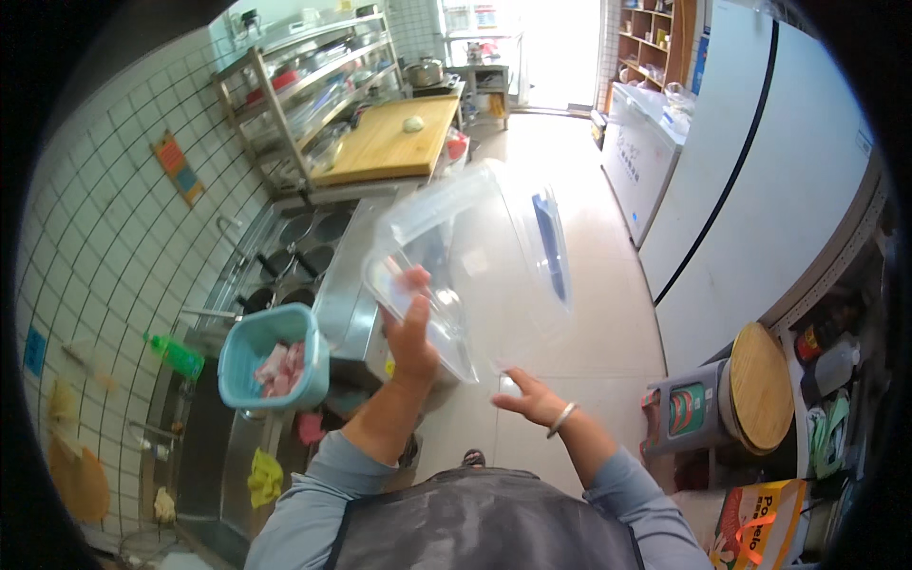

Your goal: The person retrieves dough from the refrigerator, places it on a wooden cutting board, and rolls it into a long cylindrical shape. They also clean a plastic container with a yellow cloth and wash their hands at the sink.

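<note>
My left hand (412, 345) grips the near left edge of a large clear plastic storage box (491, 274), with the thumb up. The box hangs tilted in front of me and is partly blurred. A blue strip (548, 246), perhaps a latch, runs along its right side. My right hand (529, 399), with a bangle at its wrist, is just below the near right part of the box, fingers spread and holding nothing. To the left, a light blue plastic basin (323, 356) holds pieces of raw meat (280, 368) by the sink.
A noodle cooker (296, 246) and steel counter (356, 285) stand left; beyond, dough (412, 125) sits on a wooden board (388, 146). A green bottle (177, 356) and yellow cloth (265, 477) lie by the sink. Right are a refrigerator (755, 178), chest freezer (638, 164) and stool (687, 410).
</note>
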